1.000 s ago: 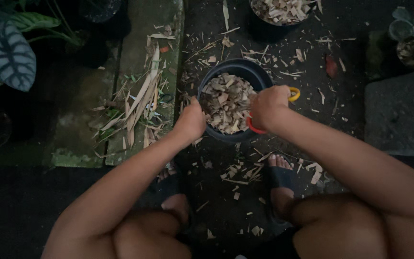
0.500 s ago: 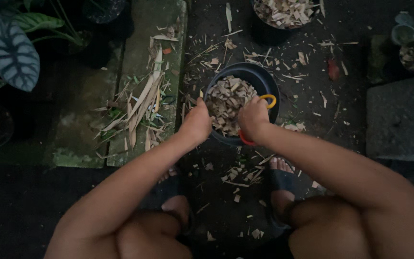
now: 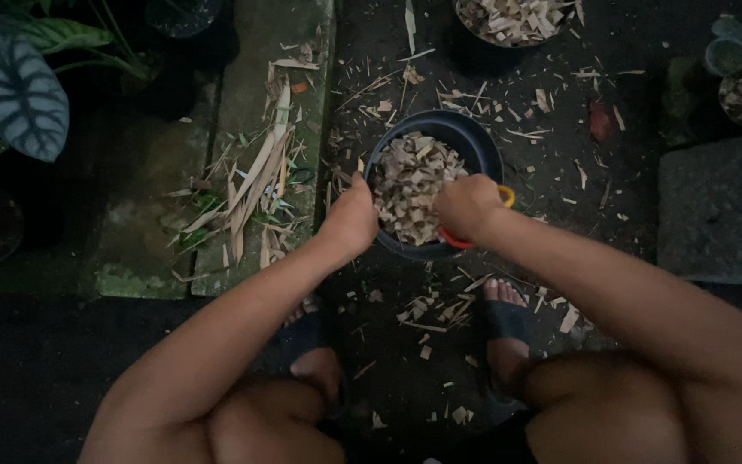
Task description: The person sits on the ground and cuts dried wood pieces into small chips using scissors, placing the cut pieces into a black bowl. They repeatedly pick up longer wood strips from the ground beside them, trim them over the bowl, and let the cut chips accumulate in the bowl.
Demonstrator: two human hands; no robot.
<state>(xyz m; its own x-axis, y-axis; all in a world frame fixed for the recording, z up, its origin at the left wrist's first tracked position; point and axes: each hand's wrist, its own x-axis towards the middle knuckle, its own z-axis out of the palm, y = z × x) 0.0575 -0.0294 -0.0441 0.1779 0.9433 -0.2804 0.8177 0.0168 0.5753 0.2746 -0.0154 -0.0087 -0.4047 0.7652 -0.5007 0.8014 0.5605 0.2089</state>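
Right hand (image 3: 467,206) grips scissors (image 3: 474,225) over pot (image 3: 474,142).

Pot (image 3: 474,142): black plastic, smooth, faint sheen on rim. Filled with dry chips (image 3: 410,185), pale tan, woody or leaf-like, matt and rough-edged.

Scissors (image 3: 474,239) in right hand (image 3: 467,206): handle of glossy plastic, red and yellow; blades hidden.

Left hand (image 3: 351,222): bare skin, at pot's near-left rim.

Ground (image 3: 560,112): dark, gritty, matt, strewn with dry slivers.

Slab (image 3: 255,146) along ground's left edge: rough concrete, green mossy film, carrying long dry strips (image 3: 255,185), straw-coloured, fibrous.

Block (image 3: 719,215) at right edge: grey stone or concrete, coarse.

Leaf (image 3: 19,99), top-left corner: waxy, pale veins.

Sandal strap (image 3: 508,320): dark; material unclear.
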